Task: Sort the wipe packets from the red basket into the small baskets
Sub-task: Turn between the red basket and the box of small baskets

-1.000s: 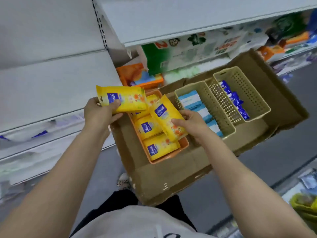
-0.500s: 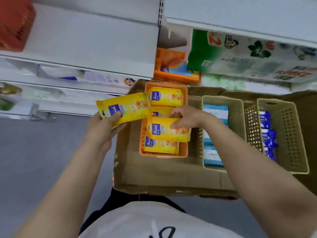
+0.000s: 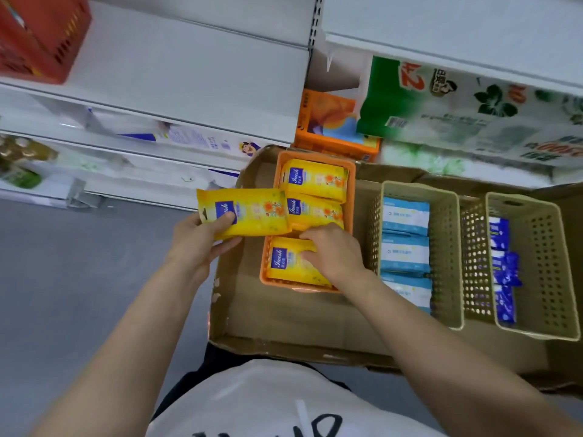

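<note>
My left hand (image 3: 202, 238) grips a yellow wipe packet (image 3: 244, 216) by its near left corner, thumb curled over the blue label, holding it in the air just at 9 o'clock of the orange basket (image 3: 315, 222). My right hand (image 3: 331, 250) lies inside that basket with fingers bent down onto the nearest yellow packet (image 3: 293, 263), pressing on it; I cannot tell whether the fingers pinch it or only rest on top. Two more yellow packets (image 3: 315, 181) lie flat behind it toward 12 o'clock.

The orange basket sits in a cardboard box (image 3: 284, 323). At 3 o'clock of it stands a beige basket (image 3: 448, 253) holding light-blue packets (image 3: 405, 234), and just beyond that a second beige basket (image 3: 545, 263) holds dark-blue packets (image 3: 503, 272). The red basket (image 3: 41, 36) is well apart, on a white shelf (image 3: 189, 74) at 10 o'clock. Beyond the box, at 12 o'clock, an orange pack (image 3: 331, 127) and a green-and-white pack (image 3: 441, 111) sit on a shelf.
</note>
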Demonstrator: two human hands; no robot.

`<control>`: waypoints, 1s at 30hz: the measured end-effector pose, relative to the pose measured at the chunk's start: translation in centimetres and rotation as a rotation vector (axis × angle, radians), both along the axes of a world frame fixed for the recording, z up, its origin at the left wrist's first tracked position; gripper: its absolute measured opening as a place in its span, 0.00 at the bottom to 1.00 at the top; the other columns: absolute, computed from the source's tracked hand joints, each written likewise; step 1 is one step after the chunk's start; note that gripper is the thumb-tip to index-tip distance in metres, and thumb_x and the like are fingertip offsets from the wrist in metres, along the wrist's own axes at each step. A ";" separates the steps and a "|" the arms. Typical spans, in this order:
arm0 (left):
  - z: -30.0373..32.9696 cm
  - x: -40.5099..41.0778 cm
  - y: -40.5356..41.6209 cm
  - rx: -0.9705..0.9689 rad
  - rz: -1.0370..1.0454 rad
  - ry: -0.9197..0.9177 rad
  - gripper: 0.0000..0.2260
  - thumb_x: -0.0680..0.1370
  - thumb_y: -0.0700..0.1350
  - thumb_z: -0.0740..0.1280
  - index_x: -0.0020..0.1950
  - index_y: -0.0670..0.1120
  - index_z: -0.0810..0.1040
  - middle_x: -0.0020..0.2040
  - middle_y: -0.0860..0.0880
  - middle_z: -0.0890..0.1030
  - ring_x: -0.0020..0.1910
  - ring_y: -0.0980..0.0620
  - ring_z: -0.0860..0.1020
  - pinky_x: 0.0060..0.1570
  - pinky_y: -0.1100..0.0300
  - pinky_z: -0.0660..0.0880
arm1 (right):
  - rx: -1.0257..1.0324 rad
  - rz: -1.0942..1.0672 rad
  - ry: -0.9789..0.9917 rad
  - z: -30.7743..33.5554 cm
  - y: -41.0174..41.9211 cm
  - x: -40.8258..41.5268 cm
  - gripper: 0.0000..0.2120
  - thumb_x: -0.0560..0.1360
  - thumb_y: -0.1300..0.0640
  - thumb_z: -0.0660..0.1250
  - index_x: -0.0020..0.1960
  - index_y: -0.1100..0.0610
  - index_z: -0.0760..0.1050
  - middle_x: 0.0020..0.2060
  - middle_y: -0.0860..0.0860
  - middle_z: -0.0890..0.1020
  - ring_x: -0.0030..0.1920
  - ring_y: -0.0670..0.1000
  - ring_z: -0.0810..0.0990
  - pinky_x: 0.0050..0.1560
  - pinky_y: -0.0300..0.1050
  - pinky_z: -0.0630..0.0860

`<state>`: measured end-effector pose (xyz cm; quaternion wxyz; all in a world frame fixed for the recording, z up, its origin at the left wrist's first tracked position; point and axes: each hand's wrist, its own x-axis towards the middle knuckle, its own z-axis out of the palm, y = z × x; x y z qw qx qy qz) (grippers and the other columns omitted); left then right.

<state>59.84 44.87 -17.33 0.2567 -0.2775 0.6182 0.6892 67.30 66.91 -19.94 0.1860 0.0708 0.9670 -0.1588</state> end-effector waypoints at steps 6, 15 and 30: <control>0.2 -1.1 1.5 0.084 -0.249 -0.035 0.14 0.75 0.39 0.72 0.60 0.41 0.78 0.54 0.43 0.84 0.51 0.46 0.84 0.45 0.53 0.82 | -0.594 -0.459 0.193 4.3 2.6 -3.9 0.17 0.77 0.44 0.68 0.64 0.48 0.77 0.57 0.44 0.81 0.57 0.42 0.78 0.54 0.41 0.76; -2.6 -2.2 7.2 -0.410 -0.433 0.244 0.24 0.77 0.52 0.69 0.71 0.48 0.70 0.61 0.51 0.78 0.57 0.53 0.78 0.53 0.55 0.76 | -0.637 -0.436 -0.026 3.4 7.6 -8.7 0.14 0.70 0.56 0.78 0.52 0.46 0.78 0.51 0.51 0.79 0.51 0.53 0.80 0.47 0.50 0.80; -7.3 -3.4 5.8 -0.260 -0.565 0.085 0.19 0.76 0.51 0.71 0.67 0.55 0.76 0.55 0.51 0.84 0.52 0.49 0.83 0.54 0.41 0.79 | -0.339 -0.242 -0.010 -1.0 8.7 -13.8 0.16 0.74 0.53 0.74 0.60 0.50 0.80 0.57 0.47 0.81 0.55 0.48 0.78 0.54 0.45 0.73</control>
